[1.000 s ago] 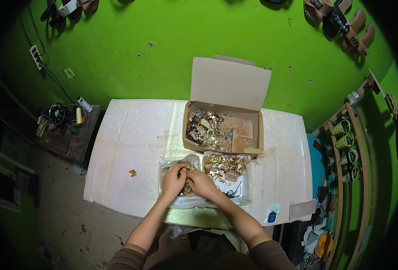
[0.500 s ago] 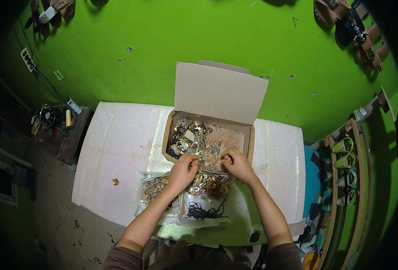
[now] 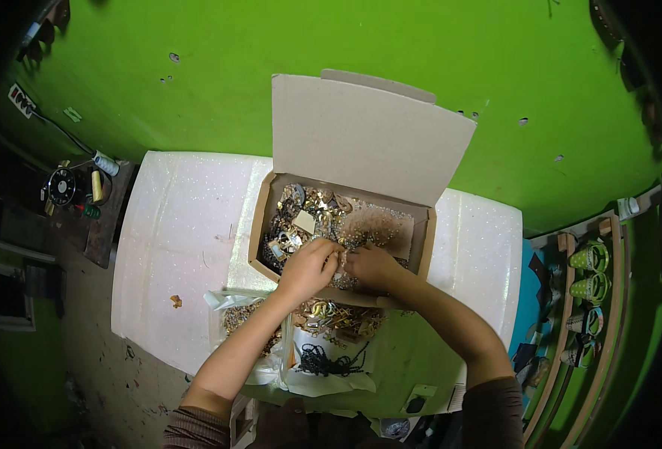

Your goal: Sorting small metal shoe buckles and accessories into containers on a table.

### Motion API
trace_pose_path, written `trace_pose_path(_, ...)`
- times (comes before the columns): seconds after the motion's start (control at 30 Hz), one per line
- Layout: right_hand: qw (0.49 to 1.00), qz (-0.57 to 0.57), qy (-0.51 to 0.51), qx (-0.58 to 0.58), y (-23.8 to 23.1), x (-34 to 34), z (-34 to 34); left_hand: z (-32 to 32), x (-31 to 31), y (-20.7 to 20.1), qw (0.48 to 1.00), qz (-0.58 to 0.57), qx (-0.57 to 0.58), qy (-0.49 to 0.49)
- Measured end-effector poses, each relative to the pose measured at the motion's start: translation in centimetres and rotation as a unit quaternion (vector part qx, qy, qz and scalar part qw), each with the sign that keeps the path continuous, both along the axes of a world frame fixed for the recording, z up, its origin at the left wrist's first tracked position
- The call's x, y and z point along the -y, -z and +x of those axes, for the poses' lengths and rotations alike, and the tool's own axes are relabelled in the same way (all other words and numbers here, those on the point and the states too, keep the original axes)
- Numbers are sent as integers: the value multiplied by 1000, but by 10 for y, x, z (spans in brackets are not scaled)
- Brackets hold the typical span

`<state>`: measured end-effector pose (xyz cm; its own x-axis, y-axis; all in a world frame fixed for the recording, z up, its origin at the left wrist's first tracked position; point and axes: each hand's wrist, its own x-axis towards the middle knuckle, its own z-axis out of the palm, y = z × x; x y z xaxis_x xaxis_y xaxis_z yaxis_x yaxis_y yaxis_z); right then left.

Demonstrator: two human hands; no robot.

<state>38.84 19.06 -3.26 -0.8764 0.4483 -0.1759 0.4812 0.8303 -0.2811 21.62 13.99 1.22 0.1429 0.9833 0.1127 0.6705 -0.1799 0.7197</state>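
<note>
Frame centre: left hand (image 3: 310,267) and right hand (image 3: 370,266) meet fingertip to fingertip inside open brown cardboard box (image 3: 262,224), pinching small gold metal fittings (image 3: 323,203) (exact piece unclear). Box well filled; heap of fittings on clear plastic bags (image 3: 331,314) below remains.

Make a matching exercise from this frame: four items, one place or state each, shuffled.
Items:
1. cardboard box
2. black cord
3. brown scrap
4. both hands

Places or states:
A. alone on the white table's left part
B. lid flap standing open
C. inside the box, among small metal pieces
D. on clear plastic by the table's near edge

Pairs: 1-B, 2-D, 3-A, 4-C
</note>
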Motion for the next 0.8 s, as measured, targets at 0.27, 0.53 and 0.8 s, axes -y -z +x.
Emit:
trace_pose_path(0.27, 994, -21, -104, 40, 12, 7, -4, -6, 0, 10, 990, 89, -102, -37)
trace_pose_path(0.53, 987, -106, 30, -120, 19, 1, -9, -8, 1, 13, 992, 73, -64, -82)
trace_pose_path(0.8, 980, -165, 38, -103, 40, 14, -20, -7, 3, 14, 992, 72, -52, -87)
